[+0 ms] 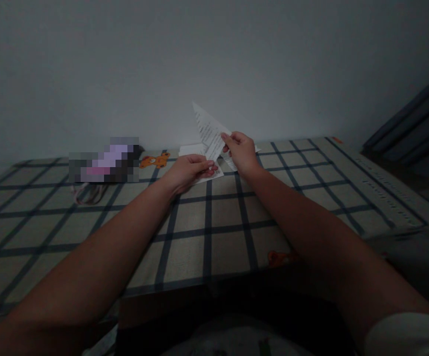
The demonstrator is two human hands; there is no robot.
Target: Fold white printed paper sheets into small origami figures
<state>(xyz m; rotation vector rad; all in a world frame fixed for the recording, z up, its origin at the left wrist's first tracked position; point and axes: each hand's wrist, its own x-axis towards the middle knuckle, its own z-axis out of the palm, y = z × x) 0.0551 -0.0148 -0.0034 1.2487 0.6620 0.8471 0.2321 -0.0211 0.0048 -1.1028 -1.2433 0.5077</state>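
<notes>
A white printed sheet of paper (207, 129) lies near the far edge of a checked cloth surface (207, 227), with one corner lifted into a pointed flap. My right hand (241, 151) pinches that raised flap between thumb and fingers. On the flat part of the sheet, my left hand (189, 170) presses down with fingers curled onto the paper's edge.
A blurred purple and pink object (105, 163) sits at the back left, with pale cords (88, 193) below it. An orange bear print (155, 160) marks the cloth. A plain wall rises behind. Dark furniture (414, 128) stands to the right.
</notes>
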